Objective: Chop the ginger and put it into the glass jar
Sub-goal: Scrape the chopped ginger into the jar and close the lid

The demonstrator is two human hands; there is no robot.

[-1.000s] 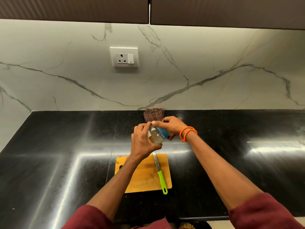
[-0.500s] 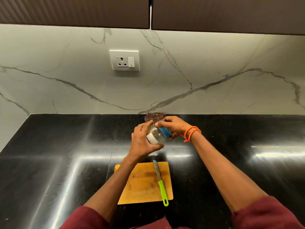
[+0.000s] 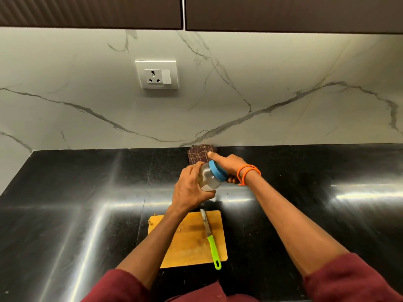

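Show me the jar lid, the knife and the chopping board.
jar lid (image 3: pixel 218 170), head view, blue rim
knife (image 3: pixel 213 249), head view, green handle
chopping board (image 3: pixel 187 240), head view, bare wood

knife (image 3: pixel 209 233) on board (image 3: pixel 187 243), cloth (image 3: pixel 199 155) behind

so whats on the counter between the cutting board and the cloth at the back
In the head view, nothing rests on the counter between the board and the cloth. Both hands hold the jar in the air over that stretch.
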